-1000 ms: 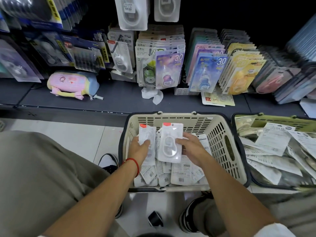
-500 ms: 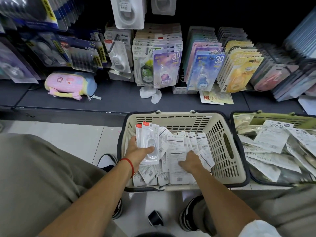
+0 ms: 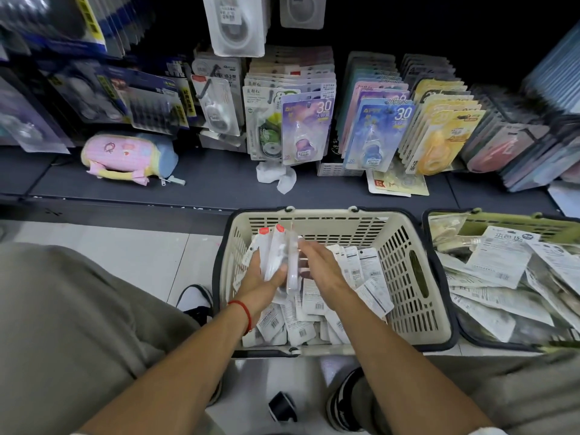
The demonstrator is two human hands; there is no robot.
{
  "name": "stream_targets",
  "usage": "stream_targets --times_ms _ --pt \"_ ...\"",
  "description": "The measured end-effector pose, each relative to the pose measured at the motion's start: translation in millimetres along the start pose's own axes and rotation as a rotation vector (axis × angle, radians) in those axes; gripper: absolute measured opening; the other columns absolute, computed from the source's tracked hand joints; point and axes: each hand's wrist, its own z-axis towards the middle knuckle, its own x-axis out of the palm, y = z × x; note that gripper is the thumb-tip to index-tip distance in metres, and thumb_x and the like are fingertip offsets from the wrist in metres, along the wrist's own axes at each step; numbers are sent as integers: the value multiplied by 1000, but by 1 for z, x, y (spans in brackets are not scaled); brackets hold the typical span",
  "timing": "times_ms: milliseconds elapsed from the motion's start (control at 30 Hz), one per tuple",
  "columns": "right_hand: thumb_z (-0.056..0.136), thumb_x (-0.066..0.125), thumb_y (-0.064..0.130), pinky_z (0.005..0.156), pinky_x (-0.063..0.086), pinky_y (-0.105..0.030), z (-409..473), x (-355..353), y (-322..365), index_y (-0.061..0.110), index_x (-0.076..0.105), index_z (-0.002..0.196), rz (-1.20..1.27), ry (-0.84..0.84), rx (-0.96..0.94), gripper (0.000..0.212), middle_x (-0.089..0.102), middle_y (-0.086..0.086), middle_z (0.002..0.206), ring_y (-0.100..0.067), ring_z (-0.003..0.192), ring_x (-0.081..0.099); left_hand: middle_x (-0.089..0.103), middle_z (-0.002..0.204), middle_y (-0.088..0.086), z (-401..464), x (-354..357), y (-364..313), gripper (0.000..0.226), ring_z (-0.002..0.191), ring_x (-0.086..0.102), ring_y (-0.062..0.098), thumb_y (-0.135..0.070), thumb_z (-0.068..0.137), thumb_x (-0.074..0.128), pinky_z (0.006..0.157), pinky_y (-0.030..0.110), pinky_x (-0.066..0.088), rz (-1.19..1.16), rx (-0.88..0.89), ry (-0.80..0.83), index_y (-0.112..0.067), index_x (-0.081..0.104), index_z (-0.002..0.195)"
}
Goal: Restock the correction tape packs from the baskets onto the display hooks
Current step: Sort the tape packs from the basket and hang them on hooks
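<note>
The pale tiled floor (image 3: 131, 255) carries a beige basket (image 3: 417, 277) and, just beside it on the right, a green basket (image 3: 502, 222). Behind them is a dark low shelf (image 3: 216, 183). On the shelf lie a pink pencil pouch (image 3: 125, 157), a crumpled white paper (image 3: 276, 177) and a flat yellow pack (image 3: 398, 185).

two baskets (image 3: 417, 277) side by side before the shelf (image 3: 219, 183); packs (image 3: 301, 331) lie in both, probably loose.
</note>
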Motion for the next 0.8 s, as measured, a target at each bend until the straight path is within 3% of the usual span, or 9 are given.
stream_targets --times_ms 100,200,267,367,467,567,633,700,800 --pt "98 67 21 96 60 -46 4 3 4 20 76 120 -110 0 -55 24 74 -6 115 -25 94 75 60 147 -7 0 -2 -5 81 137 56 21 -50 85 81 112 53 49 -125 -43 -5 -40 39 154" --pt "97 66 1 80 65 -39 9 -2 6 16 81 109 50 71 -55 24 76 -9 112 -23 91 74 71 130 -10 2 -7 -4 82 120 67 13 -21 75 95 90 41 59 -129 -32 -42 -42 49 140" --pt "98 63 -2 76 63 -37 15 -12 -4 12 81 106 -1 -76 -40 24 74 -15 117 -24 96 72 72 128 -5 4 -11 -3 83 119 68 22 -6 72 93 96 52 58 -181 -75 -78 -39 52 137" --pt "101 65 20 103 54 -43 28 -33 -35 4 61 139 -649 -283 55 41 60 -20 141 -34 127 60 74 126 2 2 -14 1 74 115 71 31 2 78 86 93 62 59 -256 -100 -118 -35 56 134" --pt "91 73 56 117 38 -53 27 -28 -63 2 19 161 -932 -104 265 104 24 -24 162 -42 152 26 75 123 1 -2 -13 4 75 113 72 29 3 79 85 92 61 60 -235 -85 -124 -35 56 137" --pt "84 76 63 119 34 -50 26 -7 -77 -3 1 161 -1078 -57 184 126 15 -25 163 -42 151 20 76 122 0 -4 -14 1 73 111 73 27 4 79 84 92 59 61 -215 -72 -144 -34 57 135" --pt "90 76 50 114 42 -45 28 -4 -82 -3 10 160 -972 -74 144 110 22 -24 158 -41 147 29 76 121 0 -5 -15 -4 70 110 73 25 4 79 84 90 55 62 -205 -57 -160 -34 58 133" --pt "94 75 33 95 55 -38 29 -16 -77 1 33 152 -686 -144 157 79 41 -21 149 -39 136 48 76 119 0 -4 -17 -9 69 108 73 25 3 80 83 87 52 63 -214 -51 -173 -34 58 132" --pt "95 68 12 91 55 -38 20 -42 -61 2 53 137 -241 -389 204 47 66 -20 128 -35 111 65 75 120 4 -3 -15 -16 66 109 72 29 4 80 82 88 54 62 -235 -56 -182 -32 59 130"
